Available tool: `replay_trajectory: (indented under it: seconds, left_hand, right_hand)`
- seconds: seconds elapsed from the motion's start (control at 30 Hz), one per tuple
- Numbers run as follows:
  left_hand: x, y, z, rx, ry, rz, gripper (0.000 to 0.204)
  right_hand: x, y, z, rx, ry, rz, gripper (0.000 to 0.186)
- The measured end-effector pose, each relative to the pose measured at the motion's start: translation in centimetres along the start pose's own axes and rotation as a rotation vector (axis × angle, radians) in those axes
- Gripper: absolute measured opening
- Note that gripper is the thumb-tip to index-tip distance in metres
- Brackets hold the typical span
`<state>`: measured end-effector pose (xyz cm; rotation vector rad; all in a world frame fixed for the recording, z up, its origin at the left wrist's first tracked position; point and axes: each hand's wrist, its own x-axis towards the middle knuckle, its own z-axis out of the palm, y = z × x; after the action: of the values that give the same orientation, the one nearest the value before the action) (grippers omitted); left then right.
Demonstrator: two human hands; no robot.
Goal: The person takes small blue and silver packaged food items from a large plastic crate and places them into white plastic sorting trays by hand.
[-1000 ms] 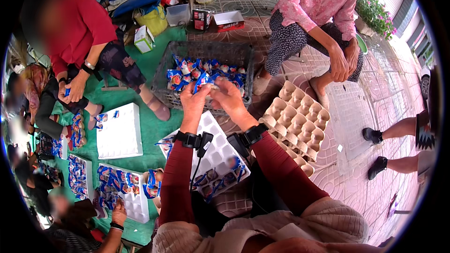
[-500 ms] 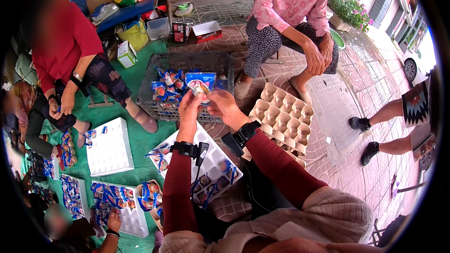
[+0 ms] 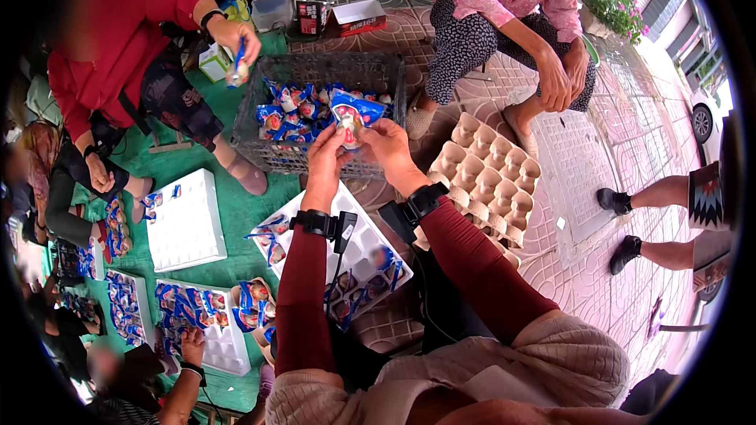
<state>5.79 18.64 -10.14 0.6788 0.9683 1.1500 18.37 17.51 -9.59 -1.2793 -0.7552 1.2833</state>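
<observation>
Above the black plastic crate, my left hand and my right hand pinch a small blue and clear plastic packet with a pale egg-like item inside. Both hands are closed on its lower part, and the blue end points up. Many similar packets lie heaped in the crate. Below my forearms, a white moulded tray holds several packets in its near cups, while others lie at its left side. My wrists carry black straps.
A cardboard egg tray lies right of my hands. White trays and packets cover parts of the green mat at left. A person in red lifts a packet beside the crate. Another person in a pink shirt sits behind the cardboard tray.
My view has shifted slightly. My hands still hold the packet over the crate. The person in red has raised a hand with a packet toward the crate.
</observation>
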Motion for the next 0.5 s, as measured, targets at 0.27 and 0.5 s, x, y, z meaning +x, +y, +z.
replay_trajectory:
  seconds: [0.27, 0.5]
  left_hand:
    - [3.6, -3.6, -2.5, 0.317, 0.145, 0.153, 0.033]
    - [6.7, -7.0, -5.9, 0.494, 0.175, 0.308, 0.030]
  right_hand:
    - [4.0, 1.8, -1.9, 0.122, 0.202, 0.024, 0.007]
    - [5.3, 1.7, -2.5, 0.184, 0.237, 0.147, 0.008]
